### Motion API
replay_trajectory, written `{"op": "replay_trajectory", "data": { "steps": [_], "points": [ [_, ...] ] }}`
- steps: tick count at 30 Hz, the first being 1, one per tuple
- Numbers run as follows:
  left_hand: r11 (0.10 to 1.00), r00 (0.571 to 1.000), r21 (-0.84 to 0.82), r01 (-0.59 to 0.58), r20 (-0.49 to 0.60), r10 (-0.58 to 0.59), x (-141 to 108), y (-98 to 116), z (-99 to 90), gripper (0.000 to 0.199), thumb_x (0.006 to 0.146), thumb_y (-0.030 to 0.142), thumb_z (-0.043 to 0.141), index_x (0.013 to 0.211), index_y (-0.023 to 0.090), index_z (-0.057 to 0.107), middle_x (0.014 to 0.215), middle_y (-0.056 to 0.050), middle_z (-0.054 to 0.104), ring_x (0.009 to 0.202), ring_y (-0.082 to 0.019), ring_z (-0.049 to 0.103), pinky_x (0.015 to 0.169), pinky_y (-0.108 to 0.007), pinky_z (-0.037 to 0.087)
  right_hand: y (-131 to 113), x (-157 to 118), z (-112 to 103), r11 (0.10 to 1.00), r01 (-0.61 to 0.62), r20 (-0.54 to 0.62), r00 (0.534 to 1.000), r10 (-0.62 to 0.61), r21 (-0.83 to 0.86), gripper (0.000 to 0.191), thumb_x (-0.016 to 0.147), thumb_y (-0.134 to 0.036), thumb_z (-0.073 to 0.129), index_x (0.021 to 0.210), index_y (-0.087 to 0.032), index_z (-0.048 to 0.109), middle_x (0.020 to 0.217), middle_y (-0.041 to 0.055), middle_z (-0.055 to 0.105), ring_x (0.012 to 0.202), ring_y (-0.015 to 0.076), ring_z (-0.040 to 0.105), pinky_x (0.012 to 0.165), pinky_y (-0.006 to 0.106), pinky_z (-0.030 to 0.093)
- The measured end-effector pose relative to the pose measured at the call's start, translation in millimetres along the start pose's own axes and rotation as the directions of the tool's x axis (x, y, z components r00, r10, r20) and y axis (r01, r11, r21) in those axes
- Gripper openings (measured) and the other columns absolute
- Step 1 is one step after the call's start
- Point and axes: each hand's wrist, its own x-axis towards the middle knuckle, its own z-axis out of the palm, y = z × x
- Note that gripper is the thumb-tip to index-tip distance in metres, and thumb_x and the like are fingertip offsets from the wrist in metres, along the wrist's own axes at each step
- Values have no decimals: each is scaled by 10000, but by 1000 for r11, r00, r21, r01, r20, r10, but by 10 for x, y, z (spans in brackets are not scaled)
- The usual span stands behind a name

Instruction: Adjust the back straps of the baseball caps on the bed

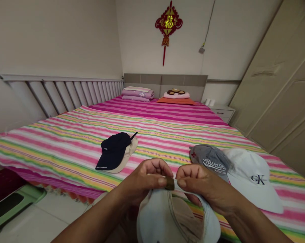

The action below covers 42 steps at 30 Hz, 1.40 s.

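A pale baseball cap (pixel 153 214) is held up in front of me, its back opening and strap facing up. My left hand (pixel 152 180) pinches the strap at a brass-coloured buckle (pixel 170 183), thumb against the metal. Beside it my right hand (pixel 200 184) grips the strap just right of the buckle, between thumb and curled fingers. The cap's lower part runs out of view. Ahead on the left, a navy cap (pixel 115 145) lies over a beige cap (pixel 128 155). To the right, a grey cap (pixel 209 160) lies against a white cap (pixel 253 179) with black letters.
A striped sheet covers the bed (pixel 73 125). Folded bedding (pixel 137 94) and a pillow stack (pixel 176 98) stand by the headboard (pixel 164 81). At left are a metal rail (pixel 66 94) and a green stool (pixel 18 206). A nightstand (pixel 222 111) and wardrobe (pixel 276 77) stand right.
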Motion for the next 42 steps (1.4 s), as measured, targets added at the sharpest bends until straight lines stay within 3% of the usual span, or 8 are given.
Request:
{"op": "replay_trajectory", "data": {
  "steps": [3, 7, 20, 23, 27, 31, 38, 42],
  "points": [
    [972, 993, 204, -117, 5, 119, -28, -26, 13, 385, 539, 253, 753, 855, 164, 553, 731, 0, 549, 584, -71, 457, 505, -183, 320, 11, -6, -17, 1000, 7, -11, 1000, -7, 8, 209, 651, -306, 647, 584, -150, 526, 368, -69, 432, 321, 25, 297, 347, 168, 182],
    [890, 961, 399, -221, -64, 267, -41, -81, 47, 253, 603, 211, 708, 777, 169, 530, 689, 10, 532, 570, -72, 438, 512, -197, 332, 19, -20, -29, 1000, 22, -14, 1000, -22, 13, 216, 649, -315, 651, 586, -150, 527, 349, -72, 427, 316, 22, 291, 347, 165, 174],
    [871, 946, 402, -282, -34, 322, 0, -137, 39, 224, 617, 206, 696, 772, 170, 539, 705, -3, 547, 610, -91, 461, 556, -219, 352, -3, -1, 7, 998, 54, -30, 998, -55, -8, 199, 634, -299, 654, 593, -144, 536, 368, -77, 422, 335, 25, 297, 351, 161, 181],
    [910, 970, 344, -232, 7, 244, -10, -100, -10, 293, 581, 214, 722, 813, 174, 548, 721, 4, 546, 600, -84, 456, 535, -203, 336, -6, -3, 5, 999, 44, -27, 999, -45, -17, 196, 650, -303, 641, 601, -146, 534, 371, -74, 428, 335, 26, 296, 352, 163, 179],
    [991, 994, 126, -32, 105, 19, 13, 7, -46, 402, 573, 380, 705, 875, 148, 575, 706, -12, 550, 571, -88, 453, 505, -202, 323, -29, -9, 10, 998, 49, -22, 998, -50, -42, 199, 645, -296, 641, 581, -147, 526, 377, -81, 408, 336, 24, 283, 351, 169, 169],
    [994, 994, 48, 98, 39, -100, 67, 71, -7, 297, 573, 305, 714, 774, 125, 589, 597, 3, 524, 514, -65, 430, 481, -186, 303, -49, -11, 1, 991, 73, -22, 997, -76, -113, 205, 648, -300, 638, 571, -150, 521, 394, -83, 391, 351, 30, 298, 356, 172, 189],
    [996, 998, -80, 44, -49, -48, 61, 27, 16, 309, 485, 125, 728, 728, 149, 538, 613, 18, 554, 472, -50, 457, 430, -160, 314, -22, 0, -8, 989, 86, -22, 996, -89, -117, 193, 651, -287, 638, 575, -143, 535, 404, -79, 392, 358, 28, 292, 351, 165, 184],
    [996, 999, -81, 42, -30, -45, 85, 37, -10, 296, 498, 112, 720, 733, 141, 540, 603, 17, 553, 475, -50, 467, 435, -158, 324, -36, 28, -49, 993, 107, 18, 994, -106, -45, 200, 665, -289, 646, 579, -137, 549, 380, -72, 424, 332, 24, 302, 334, 147, 205]
  ]
}}
